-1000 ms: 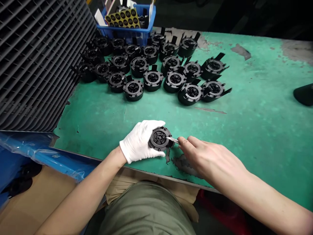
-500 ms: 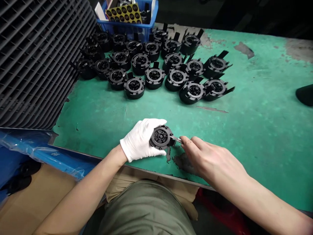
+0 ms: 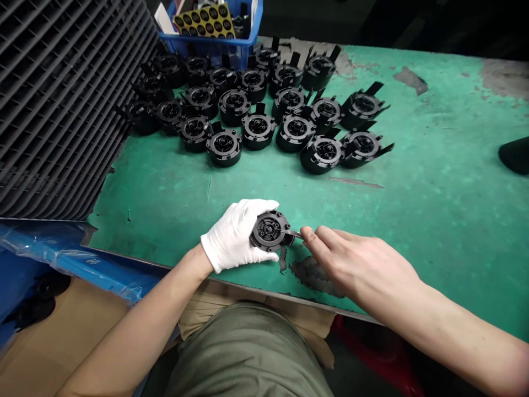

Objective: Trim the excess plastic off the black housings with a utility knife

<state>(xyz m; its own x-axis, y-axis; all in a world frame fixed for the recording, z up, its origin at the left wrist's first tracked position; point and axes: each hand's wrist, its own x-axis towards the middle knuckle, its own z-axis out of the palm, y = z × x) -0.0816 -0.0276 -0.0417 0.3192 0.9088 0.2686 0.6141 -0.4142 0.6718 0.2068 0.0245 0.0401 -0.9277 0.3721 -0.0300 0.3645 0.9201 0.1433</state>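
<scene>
A round black plastic housing point(image 3: 269, 230) with a ringed, ribbed face rests in my left hand point(image 3: 236, 236). That hand wears a white glove, its thumb and fingers wrapped round the housing's left side. My bare right hand point(image 3: 351, 259) pinches slim metal tweezers point(image 3: 295, 234). Their thin tip reaches over the right part of the housing's face, close to the centre; whether it touches or carries anything is too small to tell. My right palm and the tweezers' rear end are hidden.
Several similar black housings point(image 3: 223, 144) stand in rows on the green worktop point(image 3: 413, 220). Behind them is a blue bin point(image 3: 248, 47) with a yellow sticker sheet point(image 3: 204, 22). Dark ribbed trays point(image 3: 61, 110) are stacked at left. A black part point(image 3: 514, 156) lies far right.
The tweezers' tip has shifted slightly left, nearer the middle of the housing's face. My left hand keeps its hold. The whole view has moved a little.
</scene>
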